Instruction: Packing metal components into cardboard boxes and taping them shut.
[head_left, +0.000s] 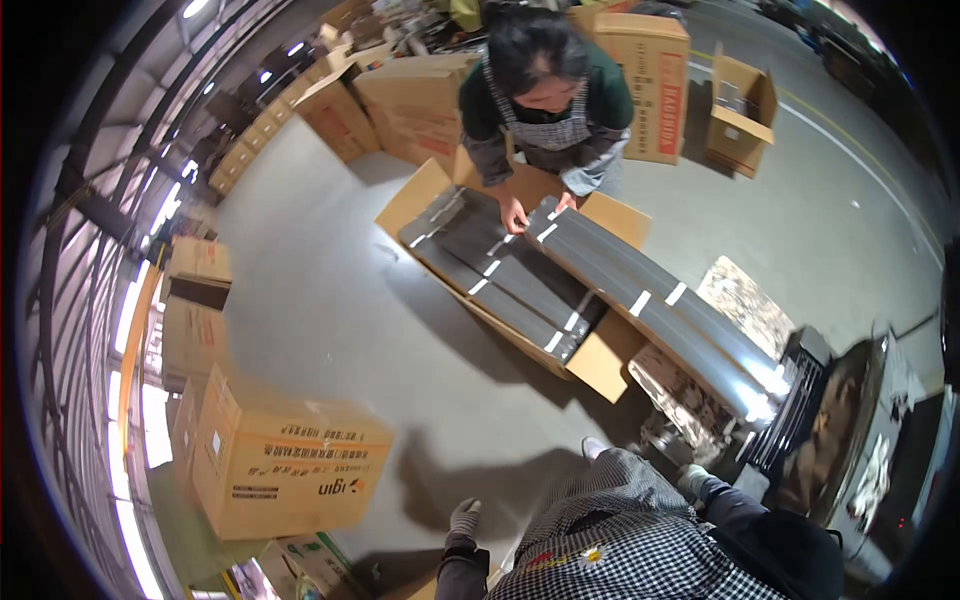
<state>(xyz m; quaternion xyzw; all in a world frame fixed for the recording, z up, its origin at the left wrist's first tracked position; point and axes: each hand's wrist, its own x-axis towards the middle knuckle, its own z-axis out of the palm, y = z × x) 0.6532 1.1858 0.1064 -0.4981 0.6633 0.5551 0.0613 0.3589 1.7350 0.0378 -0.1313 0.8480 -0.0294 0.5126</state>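
My left hand [465, 517], in a light striped glove, hangs over the floor to the left of my checked apron [620, 520]. It holds nothing that I can see. My right hand [692, 481], also gloved, is low beside the worktable at the right; its fingers are too small to make out. Ahead, a co-worker in a checked apron grips the far end of a bundle of long dark grey strips [655, 290] tied with white bands. The bundle slants from the co-worker's hands down to the worktable. Below it, an open carton [470, 300] holds several similar bundles.
A large closed carton [290, 460] stands at the left, with more cartons behind it. Tall cartons [640, 90] and an open carton [742, 115] stand beyond the co-worker. At the right is a machine [850, 430] with dark strips beside it. My shoe [593, 447] shows below.
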